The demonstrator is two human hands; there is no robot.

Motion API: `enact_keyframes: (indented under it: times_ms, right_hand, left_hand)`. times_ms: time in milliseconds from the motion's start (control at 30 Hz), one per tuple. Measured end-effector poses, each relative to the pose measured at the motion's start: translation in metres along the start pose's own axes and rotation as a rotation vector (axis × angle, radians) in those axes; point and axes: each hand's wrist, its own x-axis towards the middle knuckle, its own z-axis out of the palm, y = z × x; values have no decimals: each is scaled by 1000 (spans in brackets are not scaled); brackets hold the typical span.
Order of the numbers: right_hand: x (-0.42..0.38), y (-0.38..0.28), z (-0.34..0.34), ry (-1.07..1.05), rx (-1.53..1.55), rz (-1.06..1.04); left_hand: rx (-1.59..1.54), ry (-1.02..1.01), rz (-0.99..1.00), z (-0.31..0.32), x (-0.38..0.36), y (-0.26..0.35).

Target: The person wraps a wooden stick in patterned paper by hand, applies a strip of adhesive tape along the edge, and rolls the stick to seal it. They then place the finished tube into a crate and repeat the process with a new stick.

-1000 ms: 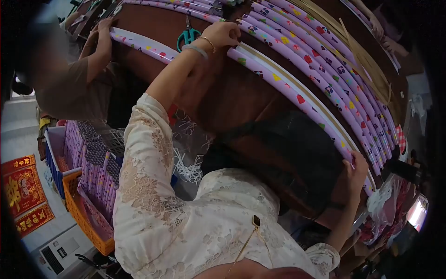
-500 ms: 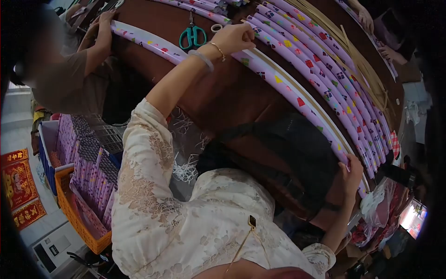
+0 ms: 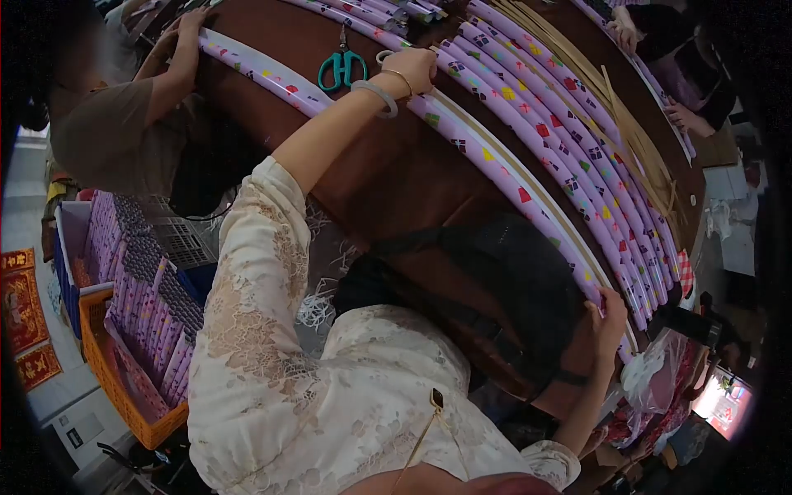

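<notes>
A long roll of purple gift-print wrapping paper lies curved across my view, with a narrow tan strip running along it. My left hand is closed at the roll's far left end; its fingertips hide whatever they pinch. At the near right end, my right hand grips the roll, thumb on one side and fingers on the other. Teal-handled scissors lie to the left of my left hand. Partly behind that hand shows a small white ring.
More purple rolls lie side by side beyond mine, with tan strips behind them. Another person's arm reaches to a roll at left; other hands work at upper right. An orange crate of rolls stands at lower left.
My left hand has moved slightly left, away from the ends of the neighbouring rolls. My right hand keeps its grip. The whole view has shifted a little.
</notes>
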Motion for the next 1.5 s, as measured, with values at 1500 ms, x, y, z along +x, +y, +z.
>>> enact_keyframes:
  times_ms: [1500]
  right_hand:
    - [1, -3, 24, 63, 85, 210]
  left_hand:
    - [220, -128, 700, 16, -70, 91]
